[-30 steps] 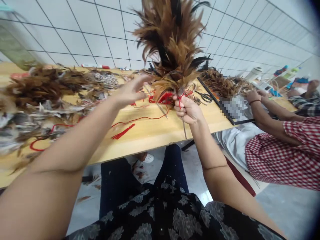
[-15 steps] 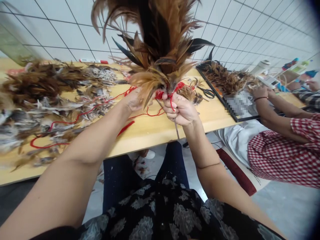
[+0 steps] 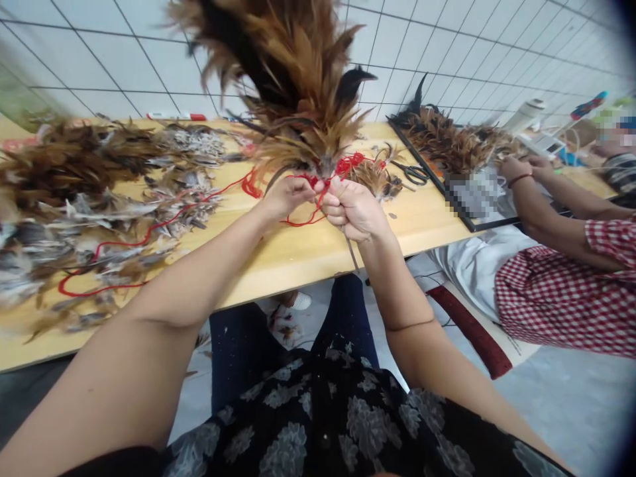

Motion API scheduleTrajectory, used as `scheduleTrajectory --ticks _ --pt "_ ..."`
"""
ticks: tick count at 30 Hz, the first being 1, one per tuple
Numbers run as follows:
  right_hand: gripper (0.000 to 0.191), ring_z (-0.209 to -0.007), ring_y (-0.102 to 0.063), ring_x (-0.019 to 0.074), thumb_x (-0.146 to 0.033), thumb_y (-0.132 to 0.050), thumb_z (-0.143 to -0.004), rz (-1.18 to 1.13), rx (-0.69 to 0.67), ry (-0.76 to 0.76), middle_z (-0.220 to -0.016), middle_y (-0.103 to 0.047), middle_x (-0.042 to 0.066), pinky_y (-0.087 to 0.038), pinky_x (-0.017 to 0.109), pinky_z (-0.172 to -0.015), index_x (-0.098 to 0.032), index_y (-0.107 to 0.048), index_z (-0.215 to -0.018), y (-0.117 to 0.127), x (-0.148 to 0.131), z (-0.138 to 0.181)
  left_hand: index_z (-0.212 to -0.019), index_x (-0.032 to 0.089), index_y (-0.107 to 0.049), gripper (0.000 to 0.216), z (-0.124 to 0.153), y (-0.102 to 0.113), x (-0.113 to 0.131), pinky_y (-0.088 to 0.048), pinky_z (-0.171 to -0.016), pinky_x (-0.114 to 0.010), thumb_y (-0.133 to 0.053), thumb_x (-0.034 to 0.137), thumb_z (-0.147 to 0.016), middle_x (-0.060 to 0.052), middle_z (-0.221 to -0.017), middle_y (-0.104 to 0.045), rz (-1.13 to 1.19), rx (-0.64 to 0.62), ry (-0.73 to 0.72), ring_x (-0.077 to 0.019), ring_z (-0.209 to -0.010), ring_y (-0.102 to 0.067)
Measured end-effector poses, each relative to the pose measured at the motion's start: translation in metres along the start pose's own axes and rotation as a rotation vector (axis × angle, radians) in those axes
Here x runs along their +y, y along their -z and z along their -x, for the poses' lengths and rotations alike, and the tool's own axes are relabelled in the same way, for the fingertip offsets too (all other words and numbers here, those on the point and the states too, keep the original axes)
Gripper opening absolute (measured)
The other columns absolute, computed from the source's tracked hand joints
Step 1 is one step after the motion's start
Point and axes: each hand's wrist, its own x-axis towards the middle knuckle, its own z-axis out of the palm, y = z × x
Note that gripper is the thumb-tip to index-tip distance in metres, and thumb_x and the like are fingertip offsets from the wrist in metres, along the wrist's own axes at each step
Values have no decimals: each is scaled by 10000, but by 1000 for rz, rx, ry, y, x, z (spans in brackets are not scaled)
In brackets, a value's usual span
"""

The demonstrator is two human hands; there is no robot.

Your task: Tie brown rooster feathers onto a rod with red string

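A feather duster (image 3: 298, 86) of brown and black feathers stands upright before me, leaning slightly left. My right hand (image 3: 354, 211) is closed around its thin stick (image 3: 352, 254), just under the lowest feathers. Beside it, my left hand (image 3: 291, 197) is closed in a pinch at the base of the feathers, where red string (image 3: 309, 221) loops by its fingertips. The fingers partly hide what lies in the pinch. More red string (image 3: 149, 235) trails left over loose feathers (image 3: 94, 159) on the wooden table (image 3: 278, 268).
Black scissors (image 3: 415, 173) and a small feather pile (image 3: 370, 177) lie right of my hands. A black-edged tray (image 3: 464, 222) holds more feathers, with a co-worker's hands (image 3: 521, 172) over it. A red-and-white marker (image 3: 176, 116) lies along the tiled wall.
My left hand has moved right, its fingertips now meeting my right hand at the duster's base. The duster's top has tipped left. My right hand keeps its grip on the stick.
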Motion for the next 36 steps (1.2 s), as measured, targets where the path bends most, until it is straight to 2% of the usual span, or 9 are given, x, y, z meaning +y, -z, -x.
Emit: scheduleTrajectory --ticks 4,9,15,18,20,25,28,33,36 --pt "401 -450 -183 14 -503 -696 -988 56 300 155 -569 -342 -110 -124 153 -416 -178 -524 -828 25 -5 -11 -712 191 -623 274 4 10 12 -328 -611 -290 -660 444 -812 -2 -637 -533 -97 81 -10 -136 -602 -422" --pt "456 -475 -260 32 -497 -685 -988 170 571 287 -568 -379 -89 -202 176 -458 -191 -466 -730 51 0 -29 -715 189 -602 293 16 2 38 -321 -588 -282 -614 423 -891 3 -623 -531 -202 78 -173 -134 -579 -433" --pt "402 -564 -373 68 -311 -579 -1054 443 694 414 -591 -416 -71 -315 204 -597 -187 -471 -688 56 18 -48 -689 190 -579 304 31 -20 56 -378 -635 -312 -542 318 -963 -33 -648 -595 -398 38 -484 -165 -615 -536" --pt "368 -629 -437 94 -220 -563 -1049 666 721 447 -616 -458 -59 -356 232 -684 -183 -509 -687 52 24 -51 -688 191 -570 305 34 -27 60 -378 -632 -311 -525 296 -971 -42 -653 -604 -440 23 -553 -168 -616 -539" --pt "349 -663 -466 108 -212 -553 -1052 794 744 454 -641 -492 -51 -375 245 -730 -184 -531 -705 52 27 -52 -686 189 -566 297 34 -23 63 -372 -621 -303 -530 288 -964 -31 -633 -581 -400 45 -536 -156 -593 -512" --pt "300 -797 -583 137 -271 -517 -1073 1041 688 541 -786 -633 -7 -461 260 -857 -187 -610 -801 65 32 -57 -690 185 -554 250 31 -7 72 -335 -573 -278 -612 296 -906 4 -591 -499 -231 161 -335 -125 -559 -434" --pt "278 -907 -643 161 -324 -500 -1081 1099 664 613 -892 -695 27 -501 289 -938 -193 -657 -892 74 37 -63 -684 180 -559 259 31 -8 73 -293 -527 -264 -617 316 -896 12 -587 -479 -114 159 -253 -110 -528 -388" --pt "367 -921 -669 176 -406 -415 -1105 1078 696 655 -926 -708 50 -541 343 -971 -185 -686 -992 87 46 -73 -630 172 -613 245 26 -7 64 -291 -550 -267 -641 299 -837 21 -527 -460 -181 29 -144 -106 -509 -378" --pt "414 -916 -676 176 -438 -379 -1110 1072 733 675 -916 -697 51 -549 355 -963 -178 -689 -1022 93 44 -74 -683 177 -710 303 19 2 51 -410 -623 -287 -607 372 -891 -17 -574 -597 -337 -80 -45 -158 -578 -539"
